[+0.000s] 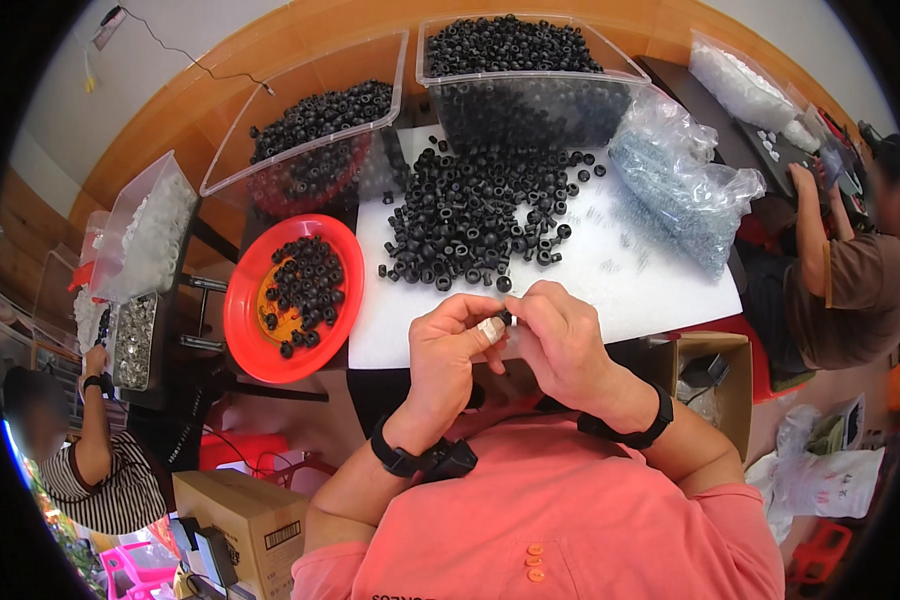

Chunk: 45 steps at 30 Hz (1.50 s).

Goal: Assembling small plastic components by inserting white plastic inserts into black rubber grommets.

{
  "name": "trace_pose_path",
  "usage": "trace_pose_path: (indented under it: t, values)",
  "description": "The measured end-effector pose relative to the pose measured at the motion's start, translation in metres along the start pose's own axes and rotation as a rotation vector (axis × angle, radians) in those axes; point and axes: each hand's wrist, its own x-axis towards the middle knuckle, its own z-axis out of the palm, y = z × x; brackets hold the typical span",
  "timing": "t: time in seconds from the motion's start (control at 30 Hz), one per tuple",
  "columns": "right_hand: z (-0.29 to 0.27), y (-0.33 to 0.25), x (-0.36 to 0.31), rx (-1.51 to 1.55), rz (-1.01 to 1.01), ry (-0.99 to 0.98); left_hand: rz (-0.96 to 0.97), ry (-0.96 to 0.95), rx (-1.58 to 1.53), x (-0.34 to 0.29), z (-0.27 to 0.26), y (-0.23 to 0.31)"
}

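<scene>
My left hand (445, 350) pinches a small black plastic part (506, 317) between thumb and fingers, just past the near edge of the white sheet (635, 285). White tape wraps the left thumb. My right hand (562, 340) meets it there, its thumb and fingertips closed at the same part; what they grip is too small to make out. Beyond both hands spreads a heap of small round black plastic parts (470, 210) with holes in them. One loose black ball (504, 284) lies close to my fingertips.
A red basin (238, 330) of black parts stands left. Two clear bins (407, 75) of black parts are behind the heap. A clear bag (685, 190) of small grey pieces lies right, near scattered tiny pieces (610, 225). Co-workers sit at left (100, 470) and right (850, 290).
</scene>
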Motion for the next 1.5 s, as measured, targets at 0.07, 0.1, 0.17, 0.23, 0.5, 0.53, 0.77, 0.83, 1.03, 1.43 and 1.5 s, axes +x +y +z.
trace_pose_path:
  t: [0.07,0.1,0.17,0.23,0.5,0.53,0.77,0.83,1.03,1.43,1.5]
  values:
    - [0.0,-0.004,-0.001,0.012,0.009,-0.023,-0.007,-0.001,-0.008,0.0,0.0,0.001]
    - [0.004,-0.006,-0.002,-0.002,0.042,0.01,-0.008,-0.008,-0.027,0.001,0.002,0.002]
    - [0.014,-0.006,-0.004,-0.017,0.074,0.047,-0.008,-0.018,-0.043,0.001,0.005,0.003]
    - [0.025,-0.002,-0.007,-0.144,0.051,0.185,0.002,0.023,-0.035,0.0,0.01,0.003]
    - [0.003,0.003,0.005,-0.216,-0.048,0.111,-0.072,-0.013,0.147,-0.005,0.01,0.012]
    - [0.001,0.004,0.005,-0.213,-0.061,0.06,-0.101,-0.058,0.189,-0.004,0.009,0.012]
    - [0.012,0.003,0.001,-0.149,-0.023,0.026,-0.026,-0.039,0.133,-0.004,0.005,0.002]
    - [0.015,0.001,0.0,-0.133,0.009,0.05,-0.007,-0.041,0.141,-0.005,0.003,0.002]
    - [0.008,0.003,0.0,-0.107,0.018,0.012,-0.048,-0.011,0.248,-0.009,0.009,0.01]
    - [-0.006,0.003,0.024,-0.282,0.242,-0.537,0.738,-0.165,1.05,-0.004,-0.007,0.0]
    - [-0.007,0.005,0.027,-0.261,0.29,-0.554,0.776,-0.157,1.138,-0.002,-0.008,-0.003]
